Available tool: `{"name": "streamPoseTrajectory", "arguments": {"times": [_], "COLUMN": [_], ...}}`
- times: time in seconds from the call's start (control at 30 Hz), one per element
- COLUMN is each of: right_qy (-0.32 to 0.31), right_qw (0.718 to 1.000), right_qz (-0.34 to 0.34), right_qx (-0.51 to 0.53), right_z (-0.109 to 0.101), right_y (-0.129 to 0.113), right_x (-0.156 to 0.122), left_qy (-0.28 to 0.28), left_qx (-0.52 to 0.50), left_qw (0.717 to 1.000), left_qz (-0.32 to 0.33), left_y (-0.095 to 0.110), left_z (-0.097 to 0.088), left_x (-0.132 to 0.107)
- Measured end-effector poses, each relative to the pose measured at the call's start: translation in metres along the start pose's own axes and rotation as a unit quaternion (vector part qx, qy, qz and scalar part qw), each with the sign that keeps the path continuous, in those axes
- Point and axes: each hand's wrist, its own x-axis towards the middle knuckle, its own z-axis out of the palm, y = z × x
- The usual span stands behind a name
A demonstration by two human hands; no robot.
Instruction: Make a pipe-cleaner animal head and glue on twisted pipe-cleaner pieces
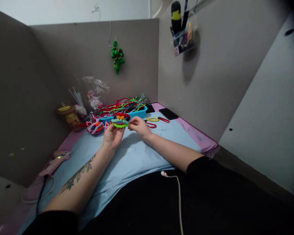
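Note:
A small rounded craft piece (120, 121) of twisted fuzzy cords, in red, orange, blue, mint and lime green, is held up over the table. My left hand (113, 135) grips it from below and the left, fingers closed around its underside. At its right edge, the thumb and fingertips of my right hand (139, 127) pinch together on the lime green and mint cord; the exact strand is too small to make out. A similar piece with pink loops (95, 126) lies on the table left of my left hand.
Behind my hands stands a blue tray (142, 113) heaped with colourful cords (120, 106). Scissors (152, 124), a red tool (163, 119) and a phone (168, 114) lie to the right. At left are a yellow-brown pot (72, 119) and a pink corded device (55, 163). Partitions enclose the table.

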Motion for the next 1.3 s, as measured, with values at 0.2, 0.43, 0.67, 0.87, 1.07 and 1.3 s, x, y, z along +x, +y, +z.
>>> {"name": "streamPoseTrajectory", "arguments": {"times": [0.2, 0.43, 0.67, 0.87, 1.07, 1.3], "right_qy": [0.039, 0.025, 0.018, -0.013, -0.024, -0.045], "right_qw": [0.996, 0.985, 0.976, 0.958, 0.954, 0.944], "right_qz": [0.044, 0.093, 0.153, 0.178, 0.172, 0.186], "right_qx": [0.063, 0.141, 0.156, 0.225, 0.246, 0.268], "right_z": [-0.007, -0.010, -0.009, -0.013, -0.017, -0.020], "right_y": [0.008, 0.006, 0.003, 0.005, 0.008, 0.006], "right_x": [0.004, 0.004, 0.003, 0.006, 0.009, 0.009], "left_qy": [-0.030, -0.014, 0.022, 0.022, 0.017, 0.032], "left_qx": [0.033, 0.032, 0.020, 0.026, 0.055, 0.123], "left_qw": [0.999, 0.999, 0.999, 0.998, 0.996, 0.992], "left_qz": [-0.003, -0.004, -0.040, -0.058, -0.074, 0.007], "left_y": [-0.006, -0.010, -0.012, -0.016, -0.015, -0.016], "left_z": [0.002, 0.002, 0.000, -0.004, -0.004, -0.008], "left_x": [-0.006, -0.005, -0.003, 0.002, -0.003, -0.004]}}
